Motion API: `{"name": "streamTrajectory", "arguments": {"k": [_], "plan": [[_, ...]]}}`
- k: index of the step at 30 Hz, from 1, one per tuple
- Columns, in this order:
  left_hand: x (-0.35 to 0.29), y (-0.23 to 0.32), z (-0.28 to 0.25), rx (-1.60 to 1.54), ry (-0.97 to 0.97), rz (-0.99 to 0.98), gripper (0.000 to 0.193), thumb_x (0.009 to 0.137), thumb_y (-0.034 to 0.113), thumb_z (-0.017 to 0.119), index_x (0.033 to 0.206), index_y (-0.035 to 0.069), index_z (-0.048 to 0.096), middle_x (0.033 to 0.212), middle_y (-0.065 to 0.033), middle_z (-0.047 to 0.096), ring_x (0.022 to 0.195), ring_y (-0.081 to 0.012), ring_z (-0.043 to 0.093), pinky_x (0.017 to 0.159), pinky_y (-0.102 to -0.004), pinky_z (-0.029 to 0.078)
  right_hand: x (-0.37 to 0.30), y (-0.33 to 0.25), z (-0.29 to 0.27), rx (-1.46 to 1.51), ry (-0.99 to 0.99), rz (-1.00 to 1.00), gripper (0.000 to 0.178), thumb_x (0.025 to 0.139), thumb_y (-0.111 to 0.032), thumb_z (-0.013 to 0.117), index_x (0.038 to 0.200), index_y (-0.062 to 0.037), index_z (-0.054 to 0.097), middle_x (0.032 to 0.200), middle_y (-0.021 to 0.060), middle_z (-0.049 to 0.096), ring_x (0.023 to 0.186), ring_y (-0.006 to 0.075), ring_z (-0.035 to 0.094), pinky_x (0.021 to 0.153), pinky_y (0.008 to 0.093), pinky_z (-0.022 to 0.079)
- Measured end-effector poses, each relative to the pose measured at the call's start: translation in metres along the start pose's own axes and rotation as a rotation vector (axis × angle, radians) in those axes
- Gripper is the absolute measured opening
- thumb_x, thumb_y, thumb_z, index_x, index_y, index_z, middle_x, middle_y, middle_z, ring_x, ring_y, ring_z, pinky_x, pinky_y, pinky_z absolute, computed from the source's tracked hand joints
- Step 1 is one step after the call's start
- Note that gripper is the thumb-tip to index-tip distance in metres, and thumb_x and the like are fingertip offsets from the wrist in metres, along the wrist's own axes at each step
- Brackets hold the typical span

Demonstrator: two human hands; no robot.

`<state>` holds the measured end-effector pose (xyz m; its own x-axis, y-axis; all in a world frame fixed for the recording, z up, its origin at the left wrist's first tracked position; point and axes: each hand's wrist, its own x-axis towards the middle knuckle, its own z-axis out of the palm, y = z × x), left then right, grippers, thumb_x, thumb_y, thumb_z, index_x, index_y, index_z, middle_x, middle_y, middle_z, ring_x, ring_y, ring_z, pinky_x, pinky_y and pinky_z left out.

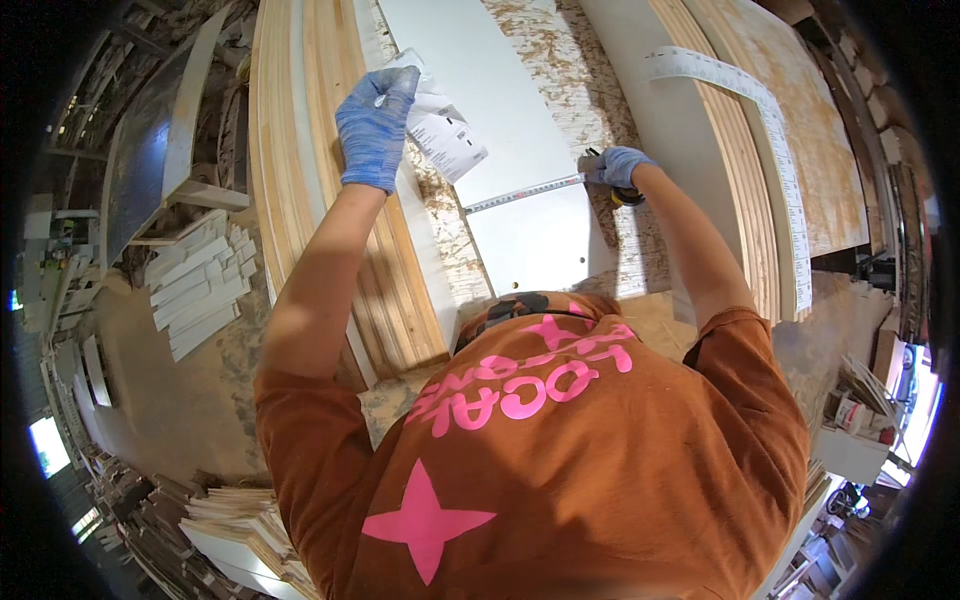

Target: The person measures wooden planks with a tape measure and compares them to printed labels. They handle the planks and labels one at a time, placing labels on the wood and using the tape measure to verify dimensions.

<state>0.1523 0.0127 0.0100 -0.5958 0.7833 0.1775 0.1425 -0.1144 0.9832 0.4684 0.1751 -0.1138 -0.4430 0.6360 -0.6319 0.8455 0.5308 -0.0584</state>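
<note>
My left hand (372, 128), in a blue knit glove, is closed around a crumpled white strip of printed labels (450, 148) that hangs over a long white panel (535, 240). In my right hand (624, 166), gloved the same way, is a black and yellow tape measure (627, 197). Its blade (525, 193) is drawn out leftward and lies across the panel's width. Small dark holes show near the panel's close end. Part of the tape measure's case is hidden behind my right fingers.
Stacked boards with wooden edges (385, 260) rise left of the panel. Another stack (740, 130) stands on the right, with a long curling label strip (785, 170) draped over it. White offcuts (205, 275) are piled at far left. Scuffed, flaky board (555, 50) lies beneath the panel.
</note>
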Motion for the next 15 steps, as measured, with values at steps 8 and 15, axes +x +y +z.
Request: {"name": "streamTrajectory", "arguments": {"k": [8,15], "plan": [[0.0014,-0.0003,0.0020,0.009,-0.018,-0.017,0.017,0.082,0.020,0.071,0.082,0.004,0.065,0.080,-0.0010,0.062,0.074,-0.0082,0.053,0.071,-0.0241,0.044,0.0011,0.0026,0.0017,0.010,-0.032,0.026,0.039,0.082,-0.047,0.059,0.095,-0.0109,0.068,0.093,0.0133,0.066,0.086,0.0289,0.063,0.077,0.0392,0.049],[0.0034,-0.0077,0.0013,0.006,-0.032,-0.008,0.019,0.082,0.021,0.072,0.082,0.004,0.064,0.080,-0.0015,0.062,0.073,-0.0083,0.053,0.070,-0.0242,0.044,-0.0077,-0.0027,-0.0026,0.034,-0.012,0.021,0.039,0.082,-0.048,0.059,0.095,-0.0125,0.068,0.092,0.0113,0.066,0.083,0.0283,0.063,0.075,0.0404,0.048]]}}
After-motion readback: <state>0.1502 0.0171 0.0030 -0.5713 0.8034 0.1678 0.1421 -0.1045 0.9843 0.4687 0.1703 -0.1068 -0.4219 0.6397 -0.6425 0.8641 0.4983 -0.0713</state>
